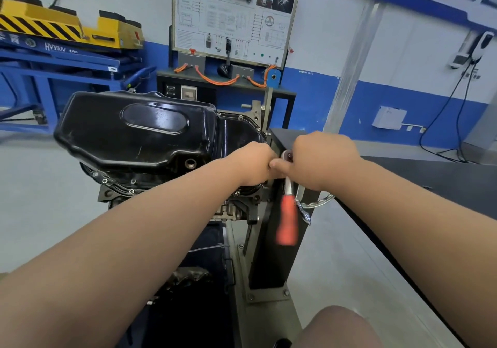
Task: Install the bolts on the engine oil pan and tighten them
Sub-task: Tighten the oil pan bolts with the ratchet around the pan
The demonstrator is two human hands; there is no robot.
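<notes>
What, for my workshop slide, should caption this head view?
Left hand and right hand meet at the head of a red-handled metal ratchet beside a glossy black oil pan.

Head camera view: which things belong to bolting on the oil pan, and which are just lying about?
In the job: glossy black steel oil pan, small silver flange bolts, red-handled steel ratchet wrench, left hand, right hand.
Lying about: yellow-and-black striped lift platform, white wiring-diagram training board, orange cables, white wall-mounted charger.

The oil pan (134, 135) was glossy black metal, smooth and reflective. The ratchet (288, 213) had a shiny chromed head and an orange-red handle, seemingly plastic. The tabletop (443, 183) looked matt and dark.
</notes>
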